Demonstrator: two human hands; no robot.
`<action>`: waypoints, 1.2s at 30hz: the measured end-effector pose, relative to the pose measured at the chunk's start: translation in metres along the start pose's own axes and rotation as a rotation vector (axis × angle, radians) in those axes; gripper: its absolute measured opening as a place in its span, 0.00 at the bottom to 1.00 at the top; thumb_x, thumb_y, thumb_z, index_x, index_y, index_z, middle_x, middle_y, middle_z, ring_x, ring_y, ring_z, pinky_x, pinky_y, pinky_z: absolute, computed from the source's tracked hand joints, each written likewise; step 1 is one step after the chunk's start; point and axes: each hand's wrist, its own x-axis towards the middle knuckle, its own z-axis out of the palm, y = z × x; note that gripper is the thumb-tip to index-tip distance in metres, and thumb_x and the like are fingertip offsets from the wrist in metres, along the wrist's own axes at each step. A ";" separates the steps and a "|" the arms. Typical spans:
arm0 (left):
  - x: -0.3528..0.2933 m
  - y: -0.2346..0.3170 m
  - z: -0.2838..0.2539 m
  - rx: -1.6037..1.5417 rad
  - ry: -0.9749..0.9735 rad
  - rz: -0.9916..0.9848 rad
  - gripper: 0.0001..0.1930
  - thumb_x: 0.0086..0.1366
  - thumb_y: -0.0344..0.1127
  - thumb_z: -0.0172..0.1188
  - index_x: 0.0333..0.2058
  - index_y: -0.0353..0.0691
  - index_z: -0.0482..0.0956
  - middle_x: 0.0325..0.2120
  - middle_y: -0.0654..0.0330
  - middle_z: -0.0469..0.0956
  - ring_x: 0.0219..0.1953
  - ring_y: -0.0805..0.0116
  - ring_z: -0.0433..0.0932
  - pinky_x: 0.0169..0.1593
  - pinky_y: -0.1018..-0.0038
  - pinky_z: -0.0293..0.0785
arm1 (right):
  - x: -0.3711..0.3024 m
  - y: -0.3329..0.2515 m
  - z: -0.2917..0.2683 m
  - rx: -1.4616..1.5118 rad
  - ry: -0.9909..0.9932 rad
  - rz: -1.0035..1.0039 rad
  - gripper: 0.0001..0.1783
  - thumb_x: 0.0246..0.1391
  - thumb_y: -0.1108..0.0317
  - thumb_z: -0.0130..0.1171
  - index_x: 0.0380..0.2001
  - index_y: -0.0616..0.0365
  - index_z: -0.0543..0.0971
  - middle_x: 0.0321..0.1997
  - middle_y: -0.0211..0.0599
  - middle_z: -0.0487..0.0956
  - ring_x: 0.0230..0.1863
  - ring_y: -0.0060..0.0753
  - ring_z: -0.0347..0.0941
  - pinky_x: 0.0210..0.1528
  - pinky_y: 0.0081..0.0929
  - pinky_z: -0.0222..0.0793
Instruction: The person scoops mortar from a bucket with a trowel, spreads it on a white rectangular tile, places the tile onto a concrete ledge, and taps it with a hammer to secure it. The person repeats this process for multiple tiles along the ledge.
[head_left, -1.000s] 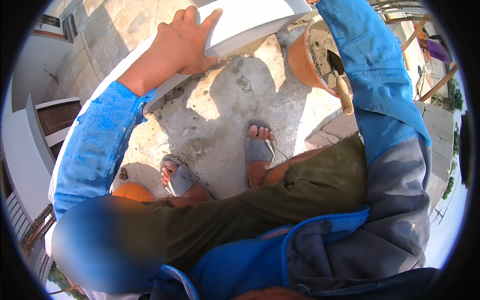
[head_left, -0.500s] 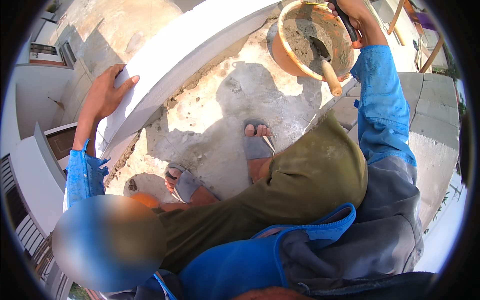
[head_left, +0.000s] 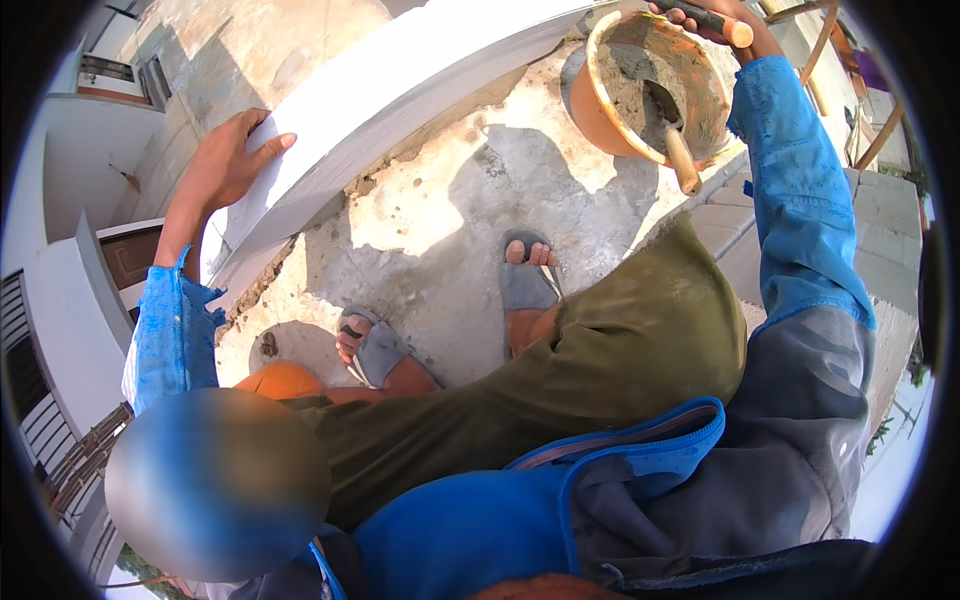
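Note:
My left hand (head_left: 228, 165) rests on the far-left edge of a long white block wall (head_left: 400, 95), thumb spread out over its top and fingers stretched along the edge. At the upper right my right hand (head_left: 708, 18) is closed round a dark-handled tool (head_left: 715, 20) with an orange handle end; its working end is out of view. Below that hand stands an orange bucket (head_left: 612, 110) holding grey mortar (head_left: 632, 80). A trowel (head_left: 681, 160) with a wooden handle leans in the bucket, its blade in the mortar.
My sandalled feet (head_left: 528, 285) stand on a rough concrete floor (head_left: 450, 250) inside the wall's curve. Grey blocks (head_left: 885, 235) line the right side. Wooden poles (head_left: 880, 135) slant at the upper right. A round orange thing (head_left: 280, 380) lies by my lower left.
My right hand has turned the tool, so its orange handle end now points right and lies higher, above the bucket. The view has shifted slightly; my left hand stays on the wall.

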 end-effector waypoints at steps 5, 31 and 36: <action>0.003 -0.002 0.008 0.018 0.048 0.044 0.38 0.72 0.63 0.65 0.61 0.30 0.80 0.50 0.38 0.85 0.49 0.43 0.87 0.56 0.54 0.81 | 0.005 0.001 0.001 -0.033 -0.047 0.041 0.24 0.73 0.61 0.58 0.69 0.51 0.77 0.49 0.41 0.81 0.47 0.37 0.77 0.49 0.36 0.72; -0.004 0.020 -0.001 0.016 -0.048 0.003 0.36 0.74 0.59 0.56 0.75 0.50 0.68 0.67 0.41 0.76 0.67 0.41 0.77 0.71 0.52 0.71 | -0.018 0.000 0.011 0.065 -0.119 0.117 0.27 0.75 0.58 0.57 0.74 0.45 0.72 0.37 0.31 0.77 0.32 0.25 0.73 0.34 0.29 0.70; 0.000 0.017 -0.007 -0.041 -0.089 -0.016 0.33 0.77 0.56 0.57 0.76 0.55 0.67 0.71 0.46 0.72 0.71 0.43 0.74 0.73 0.51 0.69 | -0.020 0.008 0.011 0.130 -0.130 0.143 0.28 0.76 0.57 0.56 0.75 0.44 0.71 0.35 0.29 0.76 0.29 0.23 0.72 0.31 0.27 0.69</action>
